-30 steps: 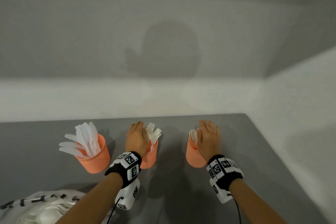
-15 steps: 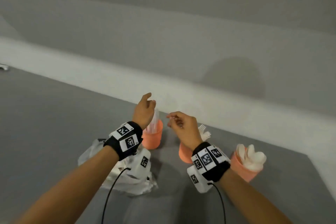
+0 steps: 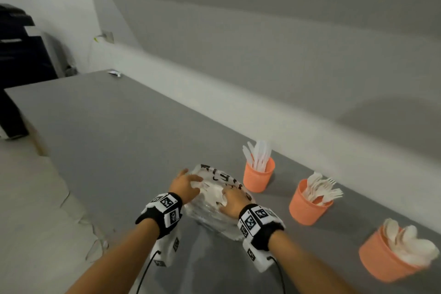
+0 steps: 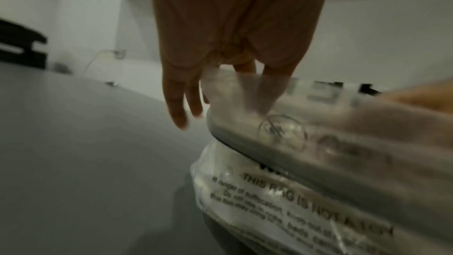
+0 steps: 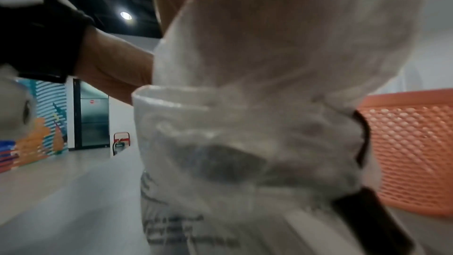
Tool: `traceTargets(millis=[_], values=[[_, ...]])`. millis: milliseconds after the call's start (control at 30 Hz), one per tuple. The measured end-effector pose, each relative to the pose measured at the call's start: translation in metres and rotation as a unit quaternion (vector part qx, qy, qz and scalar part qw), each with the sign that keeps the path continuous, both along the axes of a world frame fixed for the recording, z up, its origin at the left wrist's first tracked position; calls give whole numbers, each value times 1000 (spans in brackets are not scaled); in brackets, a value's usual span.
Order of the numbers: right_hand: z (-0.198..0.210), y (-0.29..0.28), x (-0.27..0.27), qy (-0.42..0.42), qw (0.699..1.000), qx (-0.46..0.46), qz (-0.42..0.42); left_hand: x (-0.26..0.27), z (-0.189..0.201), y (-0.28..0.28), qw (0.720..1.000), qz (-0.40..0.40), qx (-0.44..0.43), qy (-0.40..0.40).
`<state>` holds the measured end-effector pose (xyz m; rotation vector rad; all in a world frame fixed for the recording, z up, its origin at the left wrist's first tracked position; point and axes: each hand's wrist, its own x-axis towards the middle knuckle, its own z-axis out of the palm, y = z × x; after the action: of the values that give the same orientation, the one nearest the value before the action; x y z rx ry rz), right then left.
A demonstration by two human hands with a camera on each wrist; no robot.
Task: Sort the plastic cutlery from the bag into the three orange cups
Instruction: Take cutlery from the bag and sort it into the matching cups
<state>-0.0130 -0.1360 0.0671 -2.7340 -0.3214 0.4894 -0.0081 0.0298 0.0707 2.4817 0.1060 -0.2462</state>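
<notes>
Reaching down, both hands were on the clear plastic bag (image 3: 216, 200) of cutlery lying on the grey table (image 3: 114, 131) — left hand (image 3: 183, 185) with fingers fairly straight over its far-left edge, right hand (image 3: 232, 201) on the near-right side, grip too blurry to call. Off to the right stood three orange cups — knives (image 3: 258, 178), forks (image 3: 307, 205), spoons (image 3: 391, 255).

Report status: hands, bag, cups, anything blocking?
Left hand and right hand both on the bag, grip unclear. Three orange cups hold sorted cutlery. Nothing in the way.
</notes>
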Motion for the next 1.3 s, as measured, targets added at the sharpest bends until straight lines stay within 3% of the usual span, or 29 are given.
traceTargets(millis=[200, 367, 800, 1100, 1300], values=[[-30, 2, 6, 91, 992, -81, -26, -10, 2, 3, 999, -32, -43, 0], [-37, 1, 16, 6, 998, -48, -46, -13, 9, 7, 998, -42, -49, -24], [-30, 3, 29, 25, 981, 171, -91, -2, 11, 15, 998, -26, -54, -29], [-20, -1, 23, -16, 980, 172, -98, 10, 11, 9, 998, -11, -61, -29], [-12, -5, 21, -49, 933, 323, -151, 23, 15, -4, 1000, -5, -8, -17]])
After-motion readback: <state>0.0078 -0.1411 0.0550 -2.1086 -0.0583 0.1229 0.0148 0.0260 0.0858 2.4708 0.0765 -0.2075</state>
